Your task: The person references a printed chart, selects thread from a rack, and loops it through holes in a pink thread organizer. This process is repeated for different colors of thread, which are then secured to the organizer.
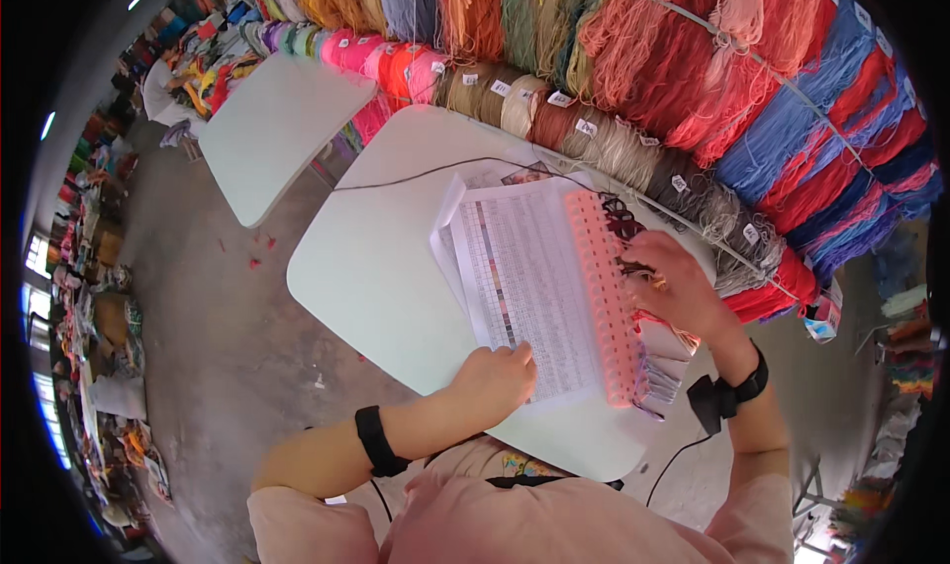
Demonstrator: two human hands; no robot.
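My left hand (495,378) rests on the lower left part of a printed sheet (539,287), a dense grid with a column of small colour blocks. Its fingers are curled together; anything between them is hidden. Along the sheet's right side lies a long pink thread holder (602,297) with rows of holes. Dark thread (618,216) hangs at its far end, with red and pale lilac threads (658,384) nearer me. Over the holder's right edge, my right hand (671,279) has its fingers bent around dark and yellowish thread. The hand partly covers the strands.
The sheets lie on a white table (376,237), crossed by a black cable (426,174). Hanging yarn skeins (683,59) and rolled yarn bundles (594,134) line the table's far and right side. Another white table (272,119) stands far left, near a seated person (161,89).
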